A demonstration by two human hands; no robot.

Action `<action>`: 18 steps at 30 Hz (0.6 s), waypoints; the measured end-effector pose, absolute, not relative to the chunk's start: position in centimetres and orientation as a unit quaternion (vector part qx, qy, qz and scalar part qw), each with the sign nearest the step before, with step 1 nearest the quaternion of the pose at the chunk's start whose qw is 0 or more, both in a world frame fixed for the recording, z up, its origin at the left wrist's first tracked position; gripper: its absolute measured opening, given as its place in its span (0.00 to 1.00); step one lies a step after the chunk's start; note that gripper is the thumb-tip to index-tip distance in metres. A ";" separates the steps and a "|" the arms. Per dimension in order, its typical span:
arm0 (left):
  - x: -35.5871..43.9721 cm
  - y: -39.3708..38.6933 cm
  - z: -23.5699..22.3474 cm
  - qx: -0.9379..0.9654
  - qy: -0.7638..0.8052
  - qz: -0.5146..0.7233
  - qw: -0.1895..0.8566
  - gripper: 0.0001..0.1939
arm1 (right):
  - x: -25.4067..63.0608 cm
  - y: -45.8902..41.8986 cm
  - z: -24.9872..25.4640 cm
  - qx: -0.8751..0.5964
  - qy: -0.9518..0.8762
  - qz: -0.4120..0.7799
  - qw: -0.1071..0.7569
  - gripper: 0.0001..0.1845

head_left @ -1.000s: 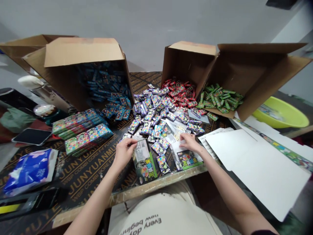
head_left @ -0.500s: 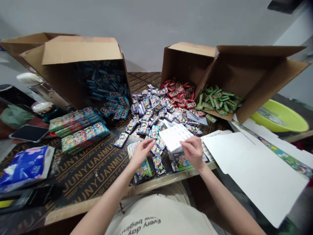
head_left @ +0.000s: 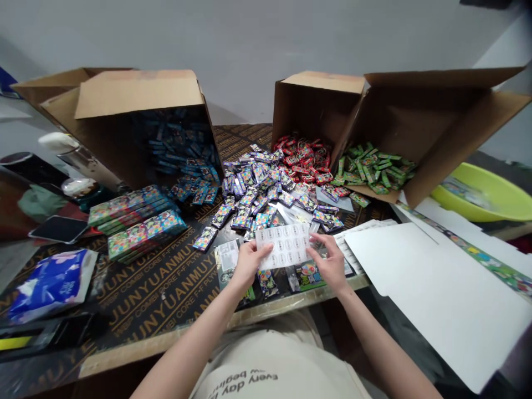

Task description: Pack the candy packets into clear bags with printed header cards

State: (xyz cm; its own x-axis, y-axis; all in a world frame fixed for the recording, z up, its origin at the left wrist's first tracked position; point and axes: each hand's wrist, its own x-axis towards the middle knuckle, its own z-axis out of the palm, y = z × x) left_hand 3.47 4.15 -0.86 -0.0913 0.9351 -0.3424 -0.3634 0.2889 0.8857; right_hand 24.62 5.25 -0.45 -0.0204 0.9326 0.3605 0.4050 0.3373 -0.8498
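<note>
Head view: left hand and right hand pinch a white label sheet, fingers closed on its edges.

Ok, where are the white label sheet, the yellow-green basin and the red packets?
White label sheet (head_left: pixel 282 246): head view, sheet's middle.
Yellow-green basin (head_left: pixel 499 194): head view, inner wall.
Red packets (head_left: pixel 305 158): head view, pile's middle.

sticker sheet: smooth paper | sachets: glossy foil | tabletop: plywood | box: matt cardboard
</note>
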 end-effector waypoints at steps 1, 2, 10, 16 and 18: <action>3.6 4.1 -0.9 0.280 0.521 0.526 0.612 0.17 | 24.7 5.2 -0.6 -0.500 -0.664 0.287 0.476 0.17; 3.8 4.1 -1.1 0.284 0.525 0.524 0.608 0.17 | 24.6 5.1 -0.7 -0.494 -0.665 0.307 0.468 0.18; 4.0 3.8 -0.8 0.452 0.561 0.540 0.435 0.33 | 24.2 5.0 -0.8 -0.456 -0.606 0.469 0.454 0.29; 3.9 3.2 -0.1 0.567 0.529 0.498 0.388 0.34 | 24.3 5.6 -0.7 -0.478 -0.600 0.447 0.459 0.19; 3.8 3.3 -0.2 0.554 0.506 0.504 0.427 0.31 | 24.3 5.6 -0.7 -0.492 -0.592 0.448 0.455 0.17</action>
